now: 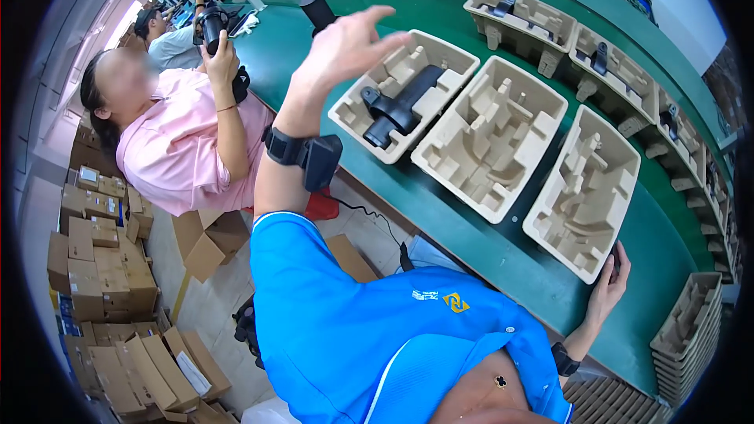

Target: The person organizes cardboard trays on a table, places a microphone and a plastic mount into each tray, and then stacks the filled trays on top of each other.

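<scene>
My left hand (345,51) is raised over the far left of the bench, fingers stretched out and apart, holding nothing. Just past it stands a black cylinder (316,9), its lower part hidden by the hand. Below and right of that hand, a moulded pulp tray (449,45) holds a black tubular device (404,106) with a bracket. A second pulp tray (491,149) is bare inside, as is a third pulp tray (585,188). My right hand (609,286) is at the near right corner of the third tray, fingers curled round something dark, mostly hidden.
Several pulp trays (522,20) with black parts line the far side of the green bench (471,224). Stacked pulp trays (687,322) stand at right. On my left, a co-worker in pink (184,133) holds a black device (212,27). Cardboard boxes (110,267) cover the floor at left.
</scene>
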A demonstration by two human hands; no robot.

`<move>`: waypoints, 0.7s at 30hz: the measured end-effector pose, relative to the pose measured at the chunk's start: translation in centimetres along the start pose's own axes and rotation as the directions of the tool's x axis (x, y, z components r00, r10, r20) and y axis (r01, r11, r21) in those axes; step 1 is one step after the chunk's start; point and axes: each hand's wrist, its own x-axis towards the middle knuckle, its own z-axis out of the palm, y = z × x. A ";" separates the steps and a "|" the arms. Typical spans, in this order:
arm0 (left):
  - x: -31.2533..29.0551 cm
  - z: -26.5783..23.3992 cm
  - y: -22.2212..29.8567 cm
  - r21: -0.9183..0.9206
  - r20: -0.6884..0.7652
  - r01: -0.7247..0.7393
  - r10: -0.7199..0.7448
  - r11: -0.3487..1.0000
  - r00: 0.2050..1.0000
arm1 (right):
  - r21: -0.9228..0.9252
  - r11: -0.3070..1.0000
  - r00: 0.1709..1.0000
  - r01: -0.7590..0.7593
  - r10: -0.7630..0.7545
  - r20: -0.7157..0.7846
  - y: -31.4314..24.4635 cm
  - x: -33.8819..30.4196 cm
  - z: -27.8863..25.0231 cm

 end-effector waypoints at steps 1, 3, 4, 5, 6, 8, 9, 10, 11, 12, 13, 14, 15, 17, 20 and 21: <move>1.2 0.3 -2.1 -0.068 -0.064 0.041 -0.045 0.997 0.997 | 0.019 1.000 1.000 -0.007 0.007 -0.009 0.1 0.1 0.0; 3.4 1.6 -7.0 -0.136 -0.128 0.076 -0.094 0.988 0.987 | 0.040 0.999 1.000 -0.011 0.012 -0.017 0.0 -0.3 0.1; 4.6 2.6 -10.0 -0.068 -0.311 0.132 -0.146 0.989 0.939 | 0.042 0.999 1.000 -0.020 0.020 -0.016 0.0 -0.2 0.0; 5.6 3.5 -12.6 -0.013 -0.483 0.196 -0.177 0.981 0.858 | 0.041 0.999 0.999 -0.031 0.031 -0.016 0.0 -0.2 -0.1; 6.7 4.2 -14.8 -0.014 -0.486 0.187 -0.171 0.982 0.857 | 0.039 0.998 0.999 -0.045 0.046 -0.026 0.1 0.1 0.1; 8.1 5.3 -18.5 -0.042 -0.419 0.261 -0.254 0.964 0.872 | 0.043 0.998 0.998 -0.043 0.044 -0.037 0.3 0.4 0.3; 8.9 5.6 -19.2 -0.056 -0.376 0.289 -0.289 0.956 0.880 | 0.042 0.998 0.998 -0.045 0.047 -0.047 0.4 0.3 0.5; 9.4 5.9 -19.7 -0.060 -0.369 0.272 -0.275 0.960 0.888 | 0.041 0.998 0.997 -0.047 0.049 -0.056 0.4 0.2 0.5; 9.6 6.1 -19.8 -0.085 -0.348 0.248 -0.262 0.965 0.900 | 0.037 0.998 0.996 -0.057 0.060 -0.072 0.6 0.2 0.7; 9.7 6.2 -19.8 -0.109 -0.328 0.226 -0.250 0.968 0.911 | 0.024 0.999 0.995 -0.045 0.047 -0.083 0.7 0.2 0.8; 9.9 6.3 -19.9 -0.132 -0.307 0.207 -0.238 0.969 0.921 | 0.013 0.999 0.995 -0.032 0.033 -0.091 0.8 0.2 0.9; 9.8 6.2 -20.3 -0.131 -0.305 0.201 -0.233 0.971 0.923 | 0.004 1.000 0.996 -0.014 0.014 -0.091 0.9 0.3 0.9; 9.6 6.0 -20.6 -0.112 -0.341 0.149 -0.179 0.982 0.923 | 0.005 1.000 0.995 -0.018 0.018 -0.094 1.1 0.2 0.9; 9.2 5.6 -20.4 -0.071 -0.406 0.043 -0.069 0.997 0.911 | -0.011 1.000 0.997 -0.024 0.023 -0.073 1.2 0.2 0.6; 8.3 2.9 -18.1 -0.232 -0.607 -0.176 -0.001 0.957 0.794 | -0.024 0.999 0.997 -0.028 0.027 -0.066 1.3 0.2 0.6; 7.5 1.4 -15.7 -0.236 -0.600 -0.181 0.004 0.955 0.800 | -0.031 0.999 0.997 -0.028 0.026 -0.067 1.3 0.1 0.5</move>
